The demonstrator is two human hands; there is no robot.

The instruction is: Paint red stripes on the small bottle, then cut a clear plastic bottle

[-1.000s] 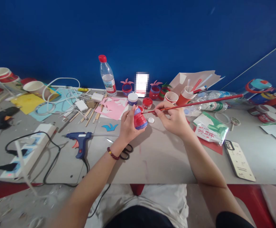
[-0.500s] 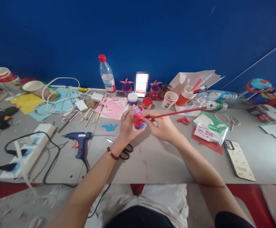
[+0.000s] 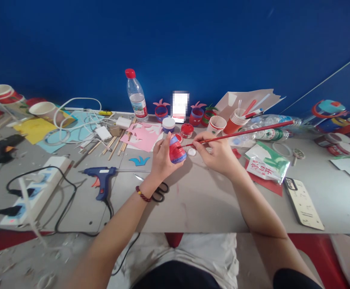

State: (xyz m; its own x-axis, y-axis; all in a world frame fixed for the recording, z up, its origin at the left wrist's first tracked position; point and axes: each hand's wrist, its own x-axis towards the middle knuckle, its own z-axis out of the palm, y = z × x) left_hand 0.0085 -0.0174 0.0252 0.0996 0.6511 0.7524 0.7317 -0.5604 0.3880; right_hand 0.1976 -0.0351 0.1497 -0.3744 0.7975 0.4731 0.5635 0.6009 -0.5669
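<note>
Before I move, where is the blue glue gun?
In the head view, the blue glue gun lies on the left part of the table, between the white power strip and the left hand.

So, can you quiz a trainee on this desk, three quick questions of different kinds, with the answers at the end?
1. What colour is the cap of the upright bottle?
A) Blue
B) Red
C) White

2. True or false: the right hand holds the brush, and the left hand holds the red-and-blue piece.

3. Fill in: the glue gun lies to the ____ of the scissors.

Key: 1. B; 2. true; 3. left
</note>
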